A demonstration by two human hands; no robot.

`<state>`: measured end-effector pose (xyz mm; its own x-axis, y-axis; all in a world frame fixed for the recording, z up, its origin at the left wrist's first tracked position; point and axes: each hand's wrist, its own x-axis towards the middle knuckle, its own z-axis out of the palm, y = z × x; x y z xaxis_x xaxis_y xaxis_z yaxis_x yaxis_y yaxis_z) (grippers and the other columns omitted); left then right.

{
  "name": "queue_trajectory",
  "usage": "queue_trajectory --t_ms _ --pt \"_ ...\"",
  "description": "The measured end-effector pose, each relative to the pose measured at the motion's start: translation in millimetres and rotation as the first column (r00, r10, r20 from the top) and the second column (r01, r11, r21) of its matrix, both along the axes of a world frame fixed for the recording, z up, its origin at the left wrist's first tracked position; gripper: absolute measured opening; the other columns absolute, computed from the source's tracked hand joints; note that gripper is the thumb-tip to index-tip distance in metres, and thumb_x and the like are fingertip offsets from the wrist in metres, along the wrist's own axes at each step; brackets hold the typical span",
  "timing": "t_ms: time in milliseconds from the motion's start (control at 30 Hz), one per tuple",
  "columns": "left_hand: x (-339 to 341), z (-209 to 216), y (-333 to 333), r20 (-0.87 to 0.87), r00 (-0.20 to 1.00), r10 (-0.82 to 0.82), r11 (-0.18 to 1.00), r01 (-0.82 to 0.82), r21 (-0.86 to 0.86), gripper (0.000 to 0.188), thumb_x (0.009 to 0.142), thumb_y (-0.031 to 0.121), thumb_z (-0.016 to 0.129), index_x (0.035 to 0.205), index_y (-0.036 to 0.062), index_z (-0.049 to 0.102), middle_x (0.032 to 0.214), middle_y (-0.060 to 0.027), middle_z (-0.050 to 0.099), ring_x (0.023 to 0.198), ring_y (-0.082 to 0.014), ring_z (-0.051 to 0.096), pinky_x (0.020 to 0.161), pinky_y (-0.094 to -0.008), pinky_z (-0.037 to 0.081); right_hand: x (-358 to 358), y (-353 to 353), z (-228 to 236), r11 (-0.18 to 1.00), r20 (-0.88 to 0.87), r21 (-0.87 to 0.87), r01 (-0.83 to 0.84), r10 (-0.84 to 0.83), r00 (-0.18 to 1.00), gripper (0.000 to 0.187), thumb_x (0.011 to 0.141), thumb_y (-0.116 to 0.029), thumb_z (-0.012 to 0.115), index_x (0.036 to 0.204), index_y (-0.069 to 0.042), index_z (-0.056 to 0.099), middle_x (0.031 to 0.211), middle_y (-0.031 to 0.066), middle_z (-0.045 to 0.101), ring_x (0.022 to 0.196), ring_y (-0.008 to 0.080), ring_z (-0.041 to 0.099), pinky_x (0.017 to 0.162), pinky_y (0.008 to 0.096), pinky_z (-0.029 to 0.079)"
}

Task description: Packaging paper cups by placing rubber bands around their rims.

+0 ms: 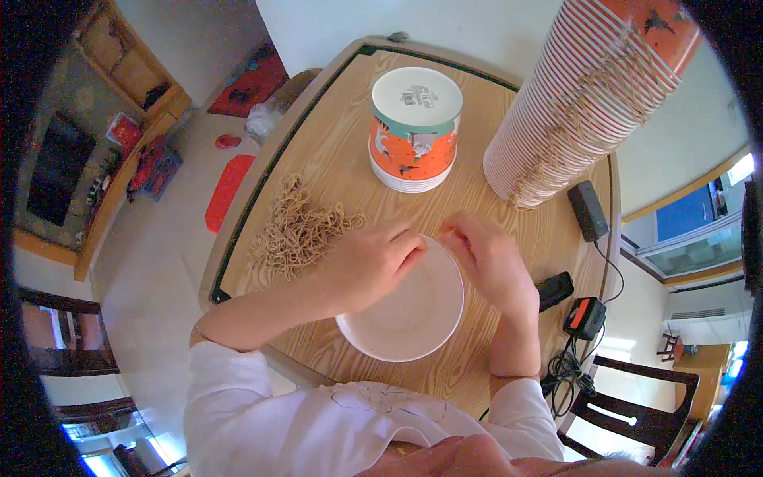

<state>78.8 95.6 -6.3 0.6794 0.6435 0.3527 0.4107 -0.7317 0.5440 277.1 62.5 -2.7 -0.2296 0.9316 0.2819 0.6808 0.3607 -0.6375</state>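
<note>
A round white paper tub (407, 314) stands open side up on the table in front of me. Over its far left rim my left hand (380, 266) is closed, thumb and fingertips pressed together. Opposite it, my right hand (494, 262) is closed in a similar pinch at the far right rim. Whatever the fingertips hold, if anything, is too small or hidden to make out. Beside my left forearm lies a loose heap of tan twine pieces (298, 226). Beyond the hands, a short stack of orange and green printed paper tubs (415, 151) stands upside down.
A tall, leaning stack of paper tubs (548, 103) with twine along its side rises at the far right. A black power adapter (588, 211), a black oblong object (555, 292) and coiled cable (566, 378) lie along the right edge. A dark wooden chair (636, 405) stands at right.
</note>
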Motion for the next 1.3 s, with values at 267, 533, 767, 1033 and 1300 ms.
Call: queue_trajectory --t_ms 267,533,767,1033,1300 --pt "2.7 -6.6 7.6 -0.147 0.989 0.023 0.983 0.004 0.184 0.013 0.073 0.012 0.069 0.079 0.0063 0.059 0.097 -0.0083 0.054 0.089 -0.027 0.054 0.074 -0.0402 0.046 10.1 19.9 -23.9 0.994 0.182 -0.101 0.043 -0.024 0.983 0.014 0.084 -0.016 0.056 0.087 -0.003 0.06 0.083 0.0155 0.061 0.081 0.0331 0.059 0.068 0.0397 0.047" --pt "4.3 -11.6 10.6 -0.197 0.978 0.061 0.962 -0.005 0.273 0.015 0.07 0.012 0.07 0.077 0.0058 0.058 0.1 -0.0089 0.052 0.097 -0.0295 0.048 0.083 -0.0433 0.041 2.2 19.9 -23.4 0.97 0.128 -0.238 -0.042 0.074 0.989 0.014 0.085 -0.015 0.053 0.089 -0.004 0.06 0.081 0.0162 0.064 0.076 0.0338 0.063 0.066 0.0411 0.049" --pt "4.2 -14.2 9.4 -0.198 0.979 0.039 0.954 0.022 0.298 0.016 0.07 0.014 0.069 0.077 0.0056 0.056 0.1 -0.0087 0.052 0.097 -0.0276 0.048 0.081 -0.0422 0.039 0.7 17.3 -23.2 0.966 0.085 -0.26 -0.007 0.03 0.996 0.013 0.085 -0.013 0.053 0.09 -0.003 0.06 0.081 0.0154 0.065 0.077 0.0342 0.063 0.067 0.0415 0.05" --pt "3.9 -14.3 9.7 -0.208 0.977 0.048 0.95 0.02 0.312 0.015 0.071 0.012 0.067 0.079 0.0044 0.058 0.097 -0.0084 0.052 0.097 -0.0268 0.048 0.082 -0.041 0.04 0.9 23.5 -23.3 0.964 -0.106 -0.212 -0.163 0.142 0.984 0.018 0.081 -0.008 0.061 0.098 -0.003 0.064 0.086 0.0144 0.065 0.074 0.025 0.064 0.066 0.0329 0.05" --pt "2.8 -15.1 8.6 -0.224 0.972 0.071 0.934 0.014 0.357 0.015 0.071 0.012 0.067 0.081 0.004 0.059 0.094 -0.0071 0.051 0.095 -0.0244 0.048 0.081 -0.0385 0.04 5.3 38.7 -40.7 0.857 -0.425 -0.338 -0.389 0.23 0.875 0.014 0.082 -0.004 0.06 0.095 -0.001 0.064 0.085 0.0077 0.066 0.075 0.0134 0.06 0.068 0.0264 0.048"
